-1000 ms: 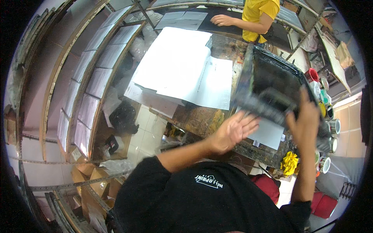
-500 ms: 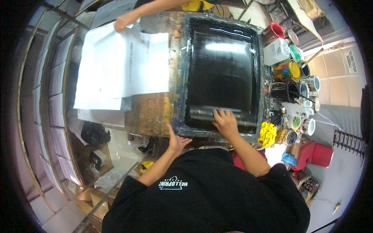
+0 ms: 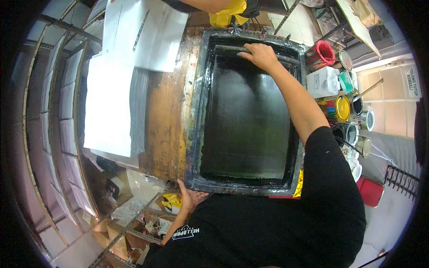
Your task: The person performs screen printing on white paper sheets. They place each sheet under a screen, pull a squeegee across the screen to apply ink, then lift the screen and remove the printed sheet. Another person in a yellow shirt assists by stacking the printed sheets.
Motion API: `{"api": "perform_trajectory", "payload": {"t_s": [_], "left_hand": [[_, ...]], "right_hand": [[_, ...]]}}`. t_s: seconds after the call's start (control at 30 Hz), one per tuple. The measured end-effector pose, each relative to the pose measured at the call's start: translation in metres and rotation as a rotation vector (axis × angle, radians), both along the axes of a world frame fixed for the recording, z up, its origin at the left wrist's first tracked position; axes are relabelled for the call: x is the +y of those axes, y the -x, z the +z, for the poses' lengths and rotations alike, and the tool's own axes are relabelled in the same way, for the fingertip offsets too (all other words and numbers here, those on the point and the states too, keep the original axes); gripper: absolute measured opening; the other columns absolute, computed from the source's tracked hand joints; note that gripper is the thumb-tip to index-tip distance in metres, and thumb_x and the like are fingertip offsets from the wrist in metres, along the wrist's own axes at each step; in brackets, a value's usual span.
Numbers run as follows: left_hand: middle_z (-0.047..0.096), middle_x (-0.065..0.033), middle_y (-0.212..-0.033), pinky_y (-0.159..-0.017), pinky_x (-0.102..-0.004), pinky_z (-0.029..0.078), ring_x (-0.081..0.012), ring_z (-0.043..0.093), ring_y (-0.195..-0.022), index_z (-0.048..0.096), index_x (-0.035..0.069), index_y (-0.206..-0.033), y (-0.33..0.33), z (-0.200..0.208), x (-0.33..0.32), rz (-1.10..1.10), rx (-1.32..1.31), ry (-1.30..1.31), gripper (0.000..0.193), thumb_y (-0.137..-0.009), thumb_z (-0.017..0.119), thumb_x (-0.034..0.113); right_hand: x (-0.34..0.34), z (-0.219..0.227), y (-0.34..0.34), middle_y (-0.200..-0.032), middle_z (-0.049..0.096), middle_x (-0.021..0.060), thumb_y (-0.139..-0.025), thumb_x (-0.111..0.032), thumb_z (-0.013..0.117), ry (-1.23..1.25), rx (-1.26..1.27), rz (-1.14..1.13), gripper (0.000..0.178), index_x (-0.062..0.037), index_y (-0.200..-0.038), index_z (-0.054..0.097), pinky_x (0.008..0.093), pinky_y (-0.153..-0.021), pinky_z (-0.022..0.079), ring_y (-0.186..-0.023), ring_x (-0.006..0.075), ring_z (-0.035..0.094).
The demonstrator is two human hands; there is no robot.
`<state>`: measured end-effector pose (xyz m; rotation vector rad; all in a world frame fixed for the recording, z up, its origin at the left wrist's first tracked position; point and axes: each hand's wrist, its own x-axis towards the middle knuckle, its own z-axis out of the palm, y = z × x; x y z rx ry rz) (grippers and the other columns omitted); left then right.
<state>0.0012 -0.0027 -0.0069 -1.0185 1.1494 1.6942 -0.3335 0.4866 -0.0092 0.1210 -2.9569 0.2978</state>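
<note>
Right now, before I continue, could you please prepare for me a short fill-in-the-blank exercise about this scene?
1. The right hand holds a bar at the ____ end of the dark frame, away from the wearer's body.
2. The left hand is by the frame's near ____ corner.
3. The stack of paper is ____ in colour.
4. The open can beyond the white jug is ____.

Missing words: far; left; white; red.

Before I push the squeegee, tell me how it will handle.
The squeegee is probably stiff, as its long bar shows no clear bend under the right hand. It may slide easily, since the screen beneath it looks coated with glossy dark ink.
</note>
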Motion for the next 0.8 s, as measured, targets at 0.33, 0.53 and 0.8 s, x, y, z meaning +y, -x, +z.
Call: {"api": "perform_trajectory", "payload": {"t_s": [0.33, 0.53, 0.8], "left_hand": [[0.066, -0.0189, -0.106, -0.103, -0.055, 0.05, -0.0316, 0.067, -0.101, 0.043, -0.012, -0.133, 0.0, 0.043, 0.002, -0.103, 0.365, -0.115, 0.119, -0.083, 0.021, 0.094], [0.054, -0.0342, -0.134, -0.111, -0.051, 0.044, -0.0409, 0.057, -0.125, 0.025, -0.022, -0.142, 0.01, 0.072, -0.011, -0.192, 0.466, -0.349, 0.128, -0.085, 0.018, 0.093], [0.042, -0.0311, -0.152, -0.12, -0.0566, 0.03, -0.0448, 0.04, -0.144, 0.035, -0.003, -0.151, 0.073, 0.174, 0.011, -0.246, 1.011, -0.954, 0.112, -0.089, 0.016, 0.088]], "right_hand": [[-0.116, 0.019, -0.205, -0.094, 0.066, 0.0094, -0.089, -0.044, 0.07, -0.07, 0.024, -0.087, 0.035, -0.0126, -0.101, 0.062, 0.0468, -0.067, 0.057, -0.09, 0.0328, 0.067], [-0.207, 0.114, -0.367, -0.092, 0.065, 0.0143, -0.089, -0.044, 0.07, 0.02, -0.133, -0.05, 0.04, -0.0077, -0.102, 0.059, 0.0446, -0.063, 0.058, -0.086, 0.0344, 0.067], [-0.209, 0.257, -0.328, -0.086, 0.058, 0.0142, -0.09, -0.031, 0.063, -0.191, 0.451, -0.135, 0.025, -0.0069, -0.097, 0.06, 0.0467, -0.08, 0.044, -0.09, 0.0332, 0.059]]}}
